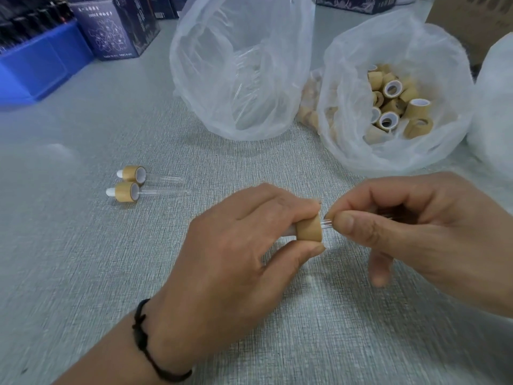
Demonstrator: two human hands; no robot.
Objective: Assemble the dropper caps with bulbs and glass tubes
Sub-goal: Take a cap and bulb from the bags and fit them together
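A pale grey-green table (91,254) with a fine woven texture carries everything. Two finished droppers lie on it at the left, side by side with white bulbs pointing left: the farther dropper (134,173) and the nearer dropper (127,192). Behind them a clear plastic bag (238,68) holds glass tubes. Just to its right, a second bag (394,87) holds wooden caps. At the far left stand a blue bin (41,65) and a dark printed box (116,29).
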